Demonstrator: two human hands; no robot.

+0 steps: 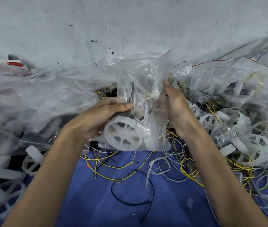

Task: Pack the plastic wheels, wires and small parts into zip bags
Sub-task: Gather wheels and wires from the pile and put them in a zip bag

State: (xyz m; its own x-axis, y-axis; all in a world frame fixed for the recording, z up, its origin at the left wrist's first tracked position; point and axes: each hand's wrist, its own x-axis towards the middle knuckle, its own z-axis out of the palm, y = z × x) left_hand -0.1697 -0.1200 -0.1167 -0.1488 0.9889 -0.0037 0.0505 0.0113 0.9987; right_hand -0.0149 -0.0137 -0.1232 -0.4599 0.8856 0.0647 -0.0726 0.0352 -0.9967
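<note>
The packing looks to be partway through. In the middle of the frame a clear zip bag (138,76) is held up over the blue cloth (113,210), its mouth at the top apparently not yet sealed. The left hand (100,115) grips its left side, fingers curled round the film and thumb across the front. The right hand (175,108) lies against its right side with fingers straight and flat. Inside I count one spoked white wheel (123,136) plainly, a second white part beside it that I cannot identify, and a few thin wires. Filled bags (228,76) lie at the upper right, at least two, and a blurred heap of bags (31,95) at the left is too smeared to count. Much is left: at least five loose wheels (267,131) at the right, a tangle of yellow and grey wires (113,163) past counting at the lower centre and right, and one long black wire (134,185) on the cloth.
</note>
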